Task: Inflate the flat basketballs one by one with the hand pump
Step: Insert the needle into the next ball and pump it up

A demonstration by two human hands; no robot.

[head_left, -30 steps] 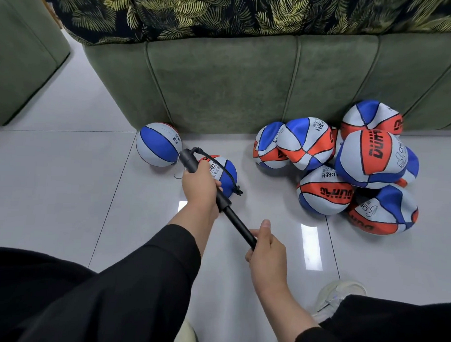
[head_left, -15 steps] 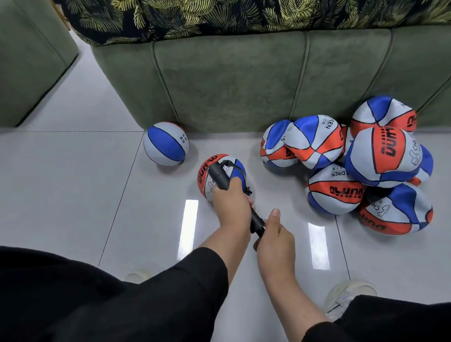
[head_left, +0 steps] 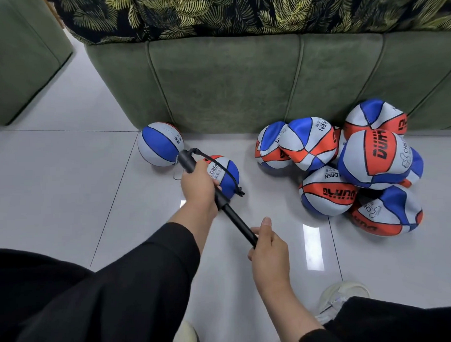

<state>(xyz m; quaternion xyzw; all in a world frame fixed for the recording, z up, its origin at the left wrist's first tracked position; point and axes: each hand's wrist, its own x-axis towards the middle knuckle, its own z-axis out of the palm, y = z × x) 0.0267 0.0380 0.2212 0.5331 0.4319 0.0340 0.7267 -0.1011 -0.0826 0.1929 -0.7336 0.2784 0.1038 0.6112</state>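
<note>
My left hand grips the barrel of a black hand pump. My right hand grips the handle end, with the thin plunger rod drawn out between the two hands. A black hose loops from the pump over a small red, white and blue basketball on the floor behind my left hand. A round blue and white ball lies just left of it against the sofa. To the right, several dented, flat basketballs lie in a heap.
A green sofa with a leaf-print cover runs across the back. Another green seat stands at the left. The floor is glossy white tile. A white shoe shows at lower right, and my dark-clothed legs fill the bottom edge.
Half a second ago my hands were close together with the rod pushed in. Now my right hand has pulled back toward me and the rod is drawn out again.
</note>
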